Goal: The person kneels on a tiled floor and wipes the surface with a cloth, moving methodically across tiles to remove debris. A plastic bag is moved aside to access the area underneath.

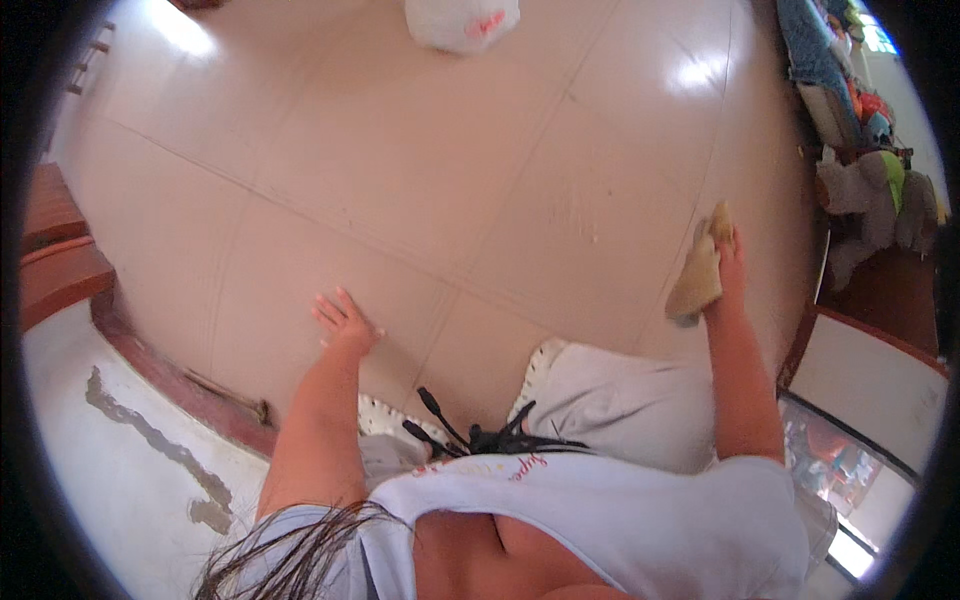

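My right hand (733, 270) is closed around a tan, cloth-like thing (697, 281), held out at the right over the floor; what it is exactly I cannot tell. Out to the left, my left hand (346, 324) is empty, its fingers spread above the pinkish tiled floor (390, 172). Below and between the hands are my light trousers (622, 382) with perforated hems, and black cords (487, 441) hang at my waist.
A white bag (461, 22) with red marks stands at the top. Reddish-brown steps (56, 247) and a stained white wall (150, 442) lie left. Along the right are a grey stuffed toy (870, 191), piled cloth (810, 49) and a white cabinet panel (870, 367).
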{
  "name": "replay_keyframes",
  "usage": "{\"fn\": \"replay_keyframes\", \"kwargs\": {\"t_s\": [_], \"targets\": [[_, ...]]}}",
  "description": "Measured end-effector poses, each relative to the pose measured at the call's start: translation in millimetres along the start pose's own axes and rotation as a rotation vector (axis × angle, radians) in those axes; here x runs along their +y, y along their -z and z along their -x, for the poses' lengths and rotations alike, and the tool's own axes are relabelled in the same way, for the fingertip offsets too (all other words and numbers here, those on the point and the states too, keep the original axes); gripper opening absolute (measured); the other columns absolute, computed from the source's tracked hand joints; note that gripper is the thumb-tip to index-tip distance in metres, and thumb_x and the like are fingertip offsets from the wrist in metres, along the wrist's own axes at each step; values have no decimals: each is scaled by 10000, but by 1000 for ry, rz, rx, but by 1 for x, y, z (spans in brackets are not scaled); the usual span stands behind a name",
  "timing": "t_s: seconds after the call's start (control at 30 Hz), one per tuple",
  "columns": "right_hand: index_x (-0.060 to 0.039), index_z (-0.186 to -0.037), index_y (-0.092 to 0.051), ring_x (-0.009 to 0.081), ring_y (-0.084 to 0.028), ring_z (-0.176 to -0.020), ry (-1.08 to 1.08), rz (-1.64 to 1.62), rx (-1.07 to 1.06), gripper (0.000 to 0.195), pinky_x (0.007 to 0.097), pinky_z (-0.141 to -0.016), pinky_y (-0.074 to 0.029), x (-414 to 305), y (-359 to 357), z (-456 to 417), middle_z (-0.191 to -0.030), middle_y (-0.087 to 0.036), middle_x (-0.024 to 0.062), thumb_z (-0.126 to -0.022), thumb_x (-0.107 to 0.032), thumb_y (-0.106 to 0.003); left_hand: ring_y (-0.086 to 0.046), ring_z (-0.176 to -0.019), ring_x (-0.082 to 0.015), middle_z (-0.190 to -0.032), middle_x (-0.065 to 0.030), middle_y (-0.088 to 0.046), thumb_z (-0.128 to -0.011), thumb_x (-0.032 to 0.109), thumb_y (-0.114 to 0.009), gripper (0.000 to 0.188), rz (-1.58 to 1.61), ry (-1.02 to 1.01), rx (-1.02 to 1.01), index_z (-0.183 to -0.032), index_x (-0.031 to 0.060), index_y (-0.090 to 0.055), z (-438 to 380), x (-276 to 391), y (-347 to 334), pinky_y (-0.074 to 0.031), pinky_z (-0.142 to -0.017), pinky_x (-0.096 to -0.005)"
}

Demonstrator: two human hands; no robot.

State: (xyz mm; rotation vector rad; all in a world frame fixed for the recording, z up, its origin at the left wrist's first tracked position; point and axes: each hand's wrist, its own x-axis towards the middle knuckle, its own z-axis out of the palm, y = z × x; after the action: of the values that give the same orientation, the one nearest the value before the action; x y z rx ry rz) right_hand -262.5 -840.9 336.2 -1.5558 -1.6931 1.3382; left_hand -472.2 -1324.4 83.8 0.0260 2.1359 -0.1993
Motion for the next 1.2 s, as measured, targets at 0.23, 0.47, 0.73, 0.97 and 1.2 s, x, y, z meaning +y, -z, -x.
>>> {"fn": "replay_keyframes", "kwargs": {"t_s": [0.23, 0.47, 0.73, 0.97, 1.2], "targets": [[-111, -1396, -428, 185, -542, -1061, 77, -78, -94, 510, 313, -914, -430, -37, -43, 88, -1225, -560, 80, -887, -85, -455, 156, -1402, -452, -1523, -248, 191, -794, 471, -687, 1157, -320, -83, -40, -1481, 124, 177, -2, -12, 15, -144, -1092, -634], [-130, -1392, -450, 160, -551, -993, -35, -122, -329, 532, 297, -866, -448, -47, -75, 113, -1187, -569, 85, -866, -45, -454, -385, -1297, -400, -1386, -228, -425, -869, 403, -605, 687, -295, -453, -55, -1386, 18, -367, -43, -44, 58, -322, -1075, -451], [-132, -1361, -486, 129, -554, -806, -13, -341, -329, 518, 263, -727, -458, -38, -112, 90, -1021, -612, 64, -851, -44, -467, -597, -1054, -355, -1182, -174, -623, -845, 253, -631, 261, 266, -746, 306, -968, 26, -671, 110, 4, 152, -467, -925, -407], [-142, -1358, -494, 132, -569, -877, -3, -181, -411, 524, 264, -773, -464, -33, -123, 89, -1100, -609, 60, -844, -40, -478, -580, -1091, -317, -1226, -145, -606, -836, 204, -607, 180, 360, -909, 475, -802, 34, -658, 218, -4, 170, -461, -931, -399], [-99, -1370, -474, 166, -572, -987, -19, -153, -512, 528, 280, -852, -456, -33, -123, 89, -1177, -590, 97, -846, -27, -474, -552, -1139, -319, -1286, -151, -562, -838, 313, -611, 265, -3, -976, 450, -797, 61, -686, 217, -5, 171, -450, -946, -417]]}}
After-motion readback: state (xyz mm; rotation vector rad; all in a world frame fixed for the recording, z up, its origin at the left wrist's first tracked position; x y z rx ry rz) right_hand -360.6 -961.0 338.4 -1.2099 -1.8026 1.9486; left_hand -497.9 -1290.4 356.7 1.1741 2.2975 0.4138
